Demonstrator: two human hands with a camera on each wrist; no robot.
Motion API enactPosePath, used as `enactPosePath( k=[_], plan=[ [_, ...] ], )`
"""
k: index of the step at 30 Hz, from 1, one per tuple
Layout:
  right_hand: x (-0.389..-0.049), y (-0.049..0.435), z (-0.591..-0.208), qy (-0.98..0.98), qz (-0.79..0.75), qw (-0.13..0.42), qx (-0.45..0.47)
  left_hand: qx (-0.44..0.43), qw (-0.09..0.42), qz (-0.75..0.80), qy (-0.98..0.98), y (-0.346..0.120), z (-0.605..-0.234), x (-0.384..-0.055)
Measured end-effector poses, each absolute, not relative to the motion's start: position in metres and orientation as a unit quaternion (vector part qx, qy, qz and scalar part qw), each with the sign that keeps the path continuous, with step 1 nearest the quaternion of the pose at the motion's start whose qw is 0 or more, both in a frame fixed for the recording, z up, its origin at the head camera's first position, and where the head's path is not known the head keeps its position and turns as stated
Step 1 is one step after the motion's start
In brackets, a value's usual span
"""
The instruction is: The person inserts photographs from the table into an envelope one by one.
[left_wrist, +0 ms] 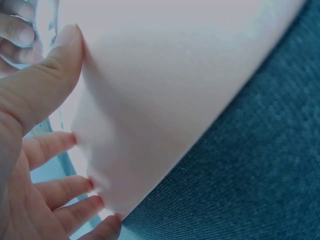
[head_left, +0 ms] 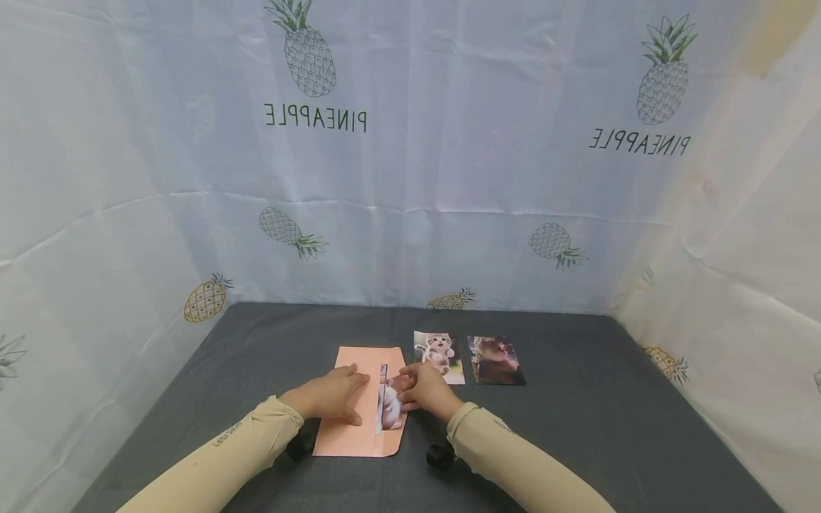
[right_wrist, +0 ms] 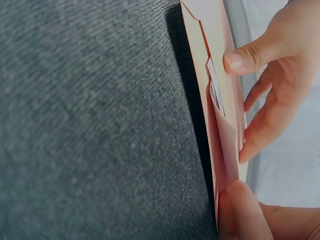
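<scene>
A peach envelope [head_left: 346, 443] lies on the dark tabletop with its opening and flap toward the right. My left hand [head_left: 328, 395] rests on its body, fingers spread and thumb near the opening; the left wrist view shows those fingertips touching the paper. A photo [head_left: 390, 412] with a pale furry animal on it sits partly in the envelope's opening, its right part over the flap. My right hand [head_left: 431, 390] pinches the photo's right edge between thumb and fingers. In the right wrist view the photo [right_wrist: 227, 142] bows up slightly where it enters the envelope.
Behind my right hand lies a kitten photo [head_left: 439, 349], partly covered by the fingers. To its right lies a darker photo [head_left: 497, 361]. A white curtain [head_left: 410, 157] with pineapple prints hangs behind the dark table [head_left: 577, 427] and along both sides.
</scene>
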State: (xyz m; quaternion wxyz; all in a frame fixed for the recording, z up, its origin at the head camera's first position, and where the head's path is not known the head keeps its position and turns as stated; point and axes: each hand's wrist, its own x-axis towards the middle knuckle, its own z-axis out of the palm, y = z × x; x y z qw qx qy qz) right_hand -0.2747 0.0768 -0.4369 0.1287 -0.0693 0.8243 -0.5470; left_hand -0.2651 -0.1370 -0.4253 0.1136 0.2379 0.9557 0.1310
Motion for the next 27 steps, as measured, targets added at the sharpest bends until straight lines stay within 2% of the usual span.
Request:
enactPosePath(
  k=[27],
  plan=[
    [-0.274,0.063,-0.444,0.853,-0.505,0.118,-0.059,0.229,0.112,0.120,0.960,-0.135,-0.430,-0.266]
  ],
)
